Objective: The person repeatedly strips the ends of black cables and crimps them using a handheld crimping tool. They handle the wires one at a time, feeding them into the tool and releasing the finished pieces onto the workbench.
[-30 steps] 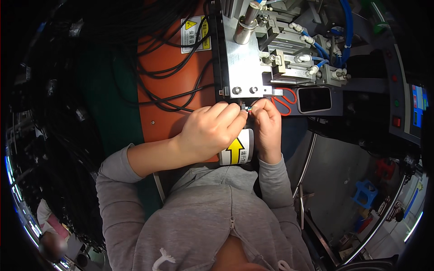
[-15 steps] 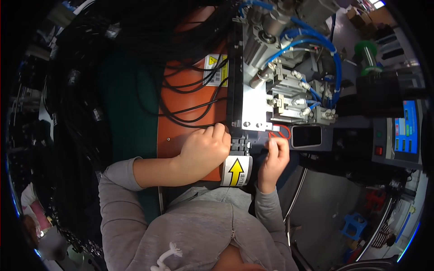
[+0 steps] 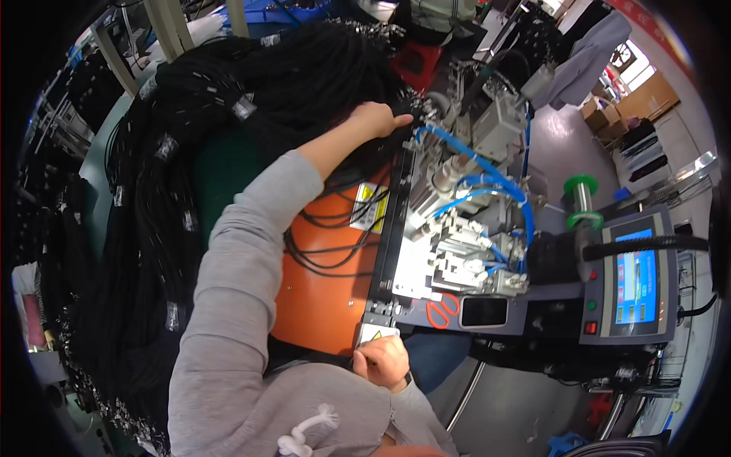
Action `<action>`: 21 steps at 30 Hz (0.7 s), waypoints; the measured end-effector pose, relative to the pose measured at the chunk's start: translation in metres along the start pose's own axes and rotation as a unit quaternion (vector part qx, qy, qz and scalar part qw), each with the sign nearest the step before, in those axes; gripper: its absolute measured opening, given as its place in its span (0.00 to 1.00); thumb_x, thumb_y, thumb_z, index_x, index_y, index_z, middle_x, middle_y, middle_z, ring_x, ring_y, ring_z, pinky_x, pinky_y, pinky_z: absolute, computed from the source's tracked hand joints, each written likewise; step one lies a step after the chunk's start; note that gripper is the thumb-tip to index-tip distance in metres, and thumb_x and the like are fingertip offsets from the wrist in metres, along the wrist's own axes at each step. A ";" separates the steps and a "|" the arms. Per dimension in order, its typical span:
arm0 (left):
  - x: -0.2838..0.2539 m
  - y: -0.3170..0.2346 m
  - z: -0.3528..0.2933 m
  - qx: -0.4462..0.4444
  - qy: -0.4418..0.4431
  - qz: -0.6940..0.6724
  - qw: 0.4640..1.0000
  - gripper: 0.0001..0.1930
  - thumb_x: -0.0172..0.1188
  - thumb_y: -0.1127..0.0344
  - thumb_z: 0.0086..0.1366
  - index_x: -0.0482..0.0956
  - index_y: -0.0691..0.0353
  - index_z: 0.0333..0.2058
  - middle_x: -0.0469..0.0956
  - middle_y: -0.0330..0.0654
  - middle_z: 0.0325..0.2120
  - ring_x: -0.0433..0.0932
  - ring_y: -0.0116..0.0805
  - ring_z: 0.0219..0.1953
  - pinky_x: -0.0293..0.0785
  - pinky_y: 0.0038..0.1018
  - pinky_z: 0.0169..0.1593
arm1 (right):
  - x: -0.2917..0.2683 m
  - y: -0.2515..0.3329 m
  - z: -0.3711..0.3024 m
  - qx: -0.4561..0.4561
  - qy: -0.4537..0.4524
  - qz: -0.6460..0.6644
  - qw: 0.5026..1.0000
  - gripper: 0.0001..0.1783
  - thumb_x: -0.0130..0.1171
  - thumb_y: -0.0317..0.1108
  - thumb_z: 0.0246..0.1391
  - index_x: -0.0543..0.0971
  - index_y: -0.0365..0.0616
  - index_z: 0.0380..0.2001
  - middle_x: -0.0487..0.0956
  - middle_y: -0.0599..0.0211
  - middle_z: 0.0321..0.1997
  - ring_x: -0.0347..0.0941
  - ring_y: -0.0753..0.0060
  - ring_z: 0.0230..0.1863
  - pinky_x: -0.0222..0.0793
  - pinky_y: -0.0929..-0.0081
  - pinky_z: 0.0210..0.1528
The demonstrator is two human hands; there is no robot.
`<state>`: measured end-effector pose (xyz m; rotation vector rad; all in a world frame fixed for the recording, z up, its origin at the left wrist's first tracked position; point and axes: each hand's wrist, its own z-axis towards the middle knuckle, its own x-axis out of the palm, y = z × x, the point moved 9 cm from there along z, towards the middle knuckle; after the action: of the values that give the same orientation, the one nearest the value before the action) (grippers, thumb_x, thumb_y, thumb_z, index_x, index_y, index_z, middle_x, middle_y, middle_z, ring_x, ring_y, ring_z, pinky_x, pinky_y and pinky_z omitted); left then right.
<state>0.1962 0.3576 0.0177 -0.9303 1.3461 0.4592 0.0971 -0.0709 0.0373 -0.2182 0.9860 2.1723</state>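
Observation:
My left hand (image 3: 375,120) reaches far over a large bundle of black cables (image 3: 297,72), close to the far end of a dark rail (image 3: 388,221). One finger stretches out to the right; the other fingers are partly hidden. My right hand (image 3: 384,359) is closed, fingers curled, beside the label (image 3: 376,333) at the rail's near end. Whatever its fingers hold, if anything, is hidden. Several loose black cables (image 3: 327,268) run across the orange board (image 3: 320,312) to the rail.
Right of the rail stands a metal machine (image 3: 457,251) with blue air hoses (image 3: 525,217). Red-handled scissors (image 3: 442,311) and a phone (image 3: 484,311) lie before it. A control panel with a lit screen (image 3: 636,278) and a green spool (image 3: 582,199) stand further right.
My left hand has gone from the rail's near end to the far cable bundle. My right hand has moved closer to me and left, onto the label. The view has shifted too.

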 end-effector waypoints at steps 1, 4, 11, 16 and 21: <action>0.005 -0.007 0.014 -0.024 0.000 -0.012 1.000 0.45 0.40 0.26 0.58 0.78 0.69 0.44 0.77 0.59 0.43 0.75 0.56 0.49 0.71 0.43 0.51 | -0.001 -0.002 -0.001 0.004 -0.002 -0.008 1.000 0.12 0.68 0.26 0.36 0.77 0.47 0.26 0.75 0.73 0.23 0.71 0.69 0.23 0.65 0.74 0.27; 0.016 -0.012 0.047 -0.040 0.071 -0.020 0.996 0.48 0.50 0.22 0.48 0.75 0.65 0.50 0.72 0.53 0.53 0.70 0.51 0.56 0.65 0.42 0.58 | -0.004 -0.006 -0.002 0.032 -0.030 -0.002 0.999 0.10 0.68 0.25 0.36 0.77 0.46 0.25 0.75 0.71 0.22 0.71 0.67 0.23 0.66 0.73 0.27; 0.059 -0.019 0.081 0.009 0.209 0.201 0.957 0.29 0.68 0.43 0.46 0.80 0.48 0.47 0.78 0.38 0.47 0.77 0.39 0.49 0.73 0.36 0.50 | -0.011 -0.014 -0.007 0.080 -0.088 0.036 0.992 0.08 0.66 0.23 0.38 0.77 0.42 0.24 0.75 0.66 0.21 0.71 0.65 0.23 0.67 0.72 0.27; 0.008 0.006 0.024 -0.155 0.142 0.035 0.977 0.22 0.68 0.58 0.46 0.82 0.51 0.43 0.81 0.37 0.43 0.80 0.36 0.46 0.76 0.31 0.45 | -0.013 -0.015 -0.007 0.077 -0.104 0.043 0.991 0.07 0.65 0.23 0.39 0.77 0.41 0.23 0.75 0.66 0.21 0.71 0.65 0.22 0.67 0.72 0.27; -0.005 0.025 0.017 -0.126 0.011 -0.083 0.988 0.28 0.65 0.55 0.43 0.79 0.67 0.43 0.80 0.52 0.42 0.80 0.40 0.45 0.76 0.34 0.46 | -0.010 -0.016 -0.007 0.067 -0.098 0.029 0.993 0.07 0.65 0.23 0.39 0.77 0.41 0.23 0.75 0.66 0.21 0.71 0.65 0.22 0.67 0.72 0.28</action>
<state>0.1869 0.3870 0.0141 -1.2494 1.2371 0.4997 0.1139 -0.0747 0.0273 0.0861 1.0309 2.1233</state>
